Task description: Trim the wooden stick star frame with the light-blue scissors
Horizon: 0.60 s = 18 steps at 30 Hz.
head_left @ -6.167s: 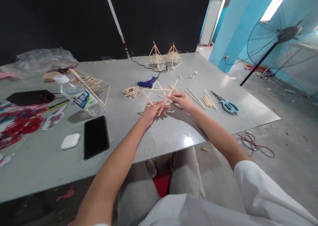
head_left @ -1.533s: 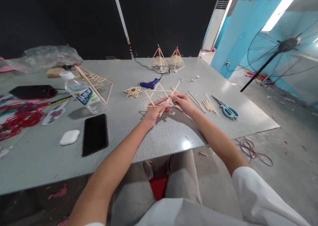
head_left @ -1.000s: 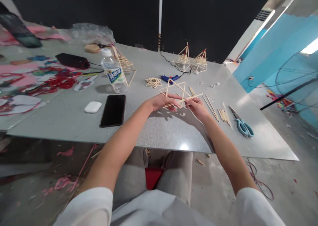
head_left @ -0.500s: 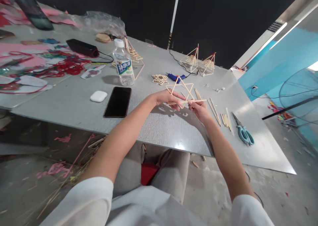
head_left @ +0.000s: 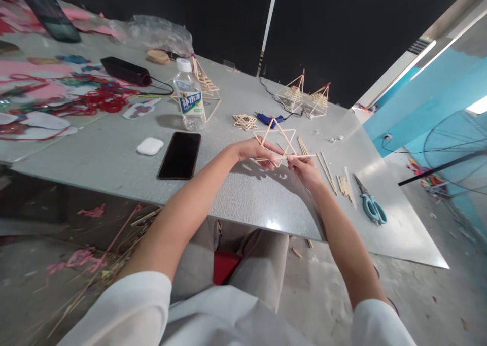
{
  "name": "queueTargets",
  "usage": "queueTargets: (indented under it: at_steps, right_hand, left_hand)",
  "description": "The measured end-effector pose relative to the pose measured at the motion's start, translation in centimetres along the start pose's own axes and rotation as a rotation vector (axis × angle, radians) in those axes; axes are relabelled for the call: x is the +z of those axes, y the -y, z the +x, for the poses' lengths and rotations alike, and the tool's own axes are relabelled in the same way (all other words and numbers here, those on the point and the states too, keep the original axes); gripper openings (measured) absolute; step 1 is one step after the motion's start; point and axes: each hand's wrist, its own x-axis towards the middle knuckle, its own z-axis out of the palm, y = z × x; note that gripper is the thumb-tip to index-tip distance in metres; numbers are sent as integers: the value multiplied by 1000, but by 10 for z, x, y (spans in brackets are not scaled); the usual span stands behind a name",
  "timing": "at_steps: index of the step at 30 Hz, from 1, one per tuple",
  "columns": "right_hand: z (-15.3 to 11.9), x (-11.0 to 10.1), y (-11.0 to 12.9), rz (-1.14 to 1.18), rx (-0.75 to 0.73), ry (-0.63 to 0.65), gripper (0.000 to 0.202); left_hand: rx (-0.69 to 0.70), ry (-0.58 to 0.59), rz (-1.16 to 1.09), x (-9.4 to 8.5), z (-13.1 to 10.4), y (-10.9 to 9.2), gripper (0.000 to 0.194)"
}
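Observation:
A six-pointed star frame (head_left: 285,137) of thin wooden sticks is held just above the near part of the table. My left hand (head_left: 255,150) grips its left side, thumb in front and fingers reaching behind. At the star's near right corner, my right hand (head_left: 305,170) pinches a thin wooden stick (head_left: 311,156) that runs along the near edge; whether it is joined there I cannot tell. Behind the frame lie a blue glue gun (head_left: 269,118) and a smaller stack of wooden stars (head_left: 245,122). Loose sticks (head_left: 328,171) rest right of my right hand.
Scissors (head_left: 370,201) and short sticks (head_left: 344,187) lie at the right. A phone (head_left: 180,156), white earbud case (head_left: 150,146) and water bottle (head_left: 190,100) are on the left. Stick pyramids (head_left: 318,101) stand at the back. Red cords (head_left: 114,95) cover the far left.
My hands and the star frame stay almost in place. The view has shifted very slightly; nothing is taken up or let go.

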Motion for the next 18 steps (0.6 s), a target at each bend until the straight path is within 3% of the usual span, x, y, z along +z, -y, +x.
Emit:
queueTargets:
  at_steps: [7,13,15,18]
  right_hand:
    - [3,0,-3,37,0,-26,58]
    - [6,0,-10,18,-42,-125,68]
    - [7,1,-12,-38,-44,-156,71]
    - [10,-5,-9,-177,-18,-204,69]
  left_hand:
    - [9,-14,28,5,0,2,52]
    - [51,-172,-78,24,10,15,61]
    - [74,-166,-65,31,12,19,60]
    - [49,-262,-120,40,13,21,57]
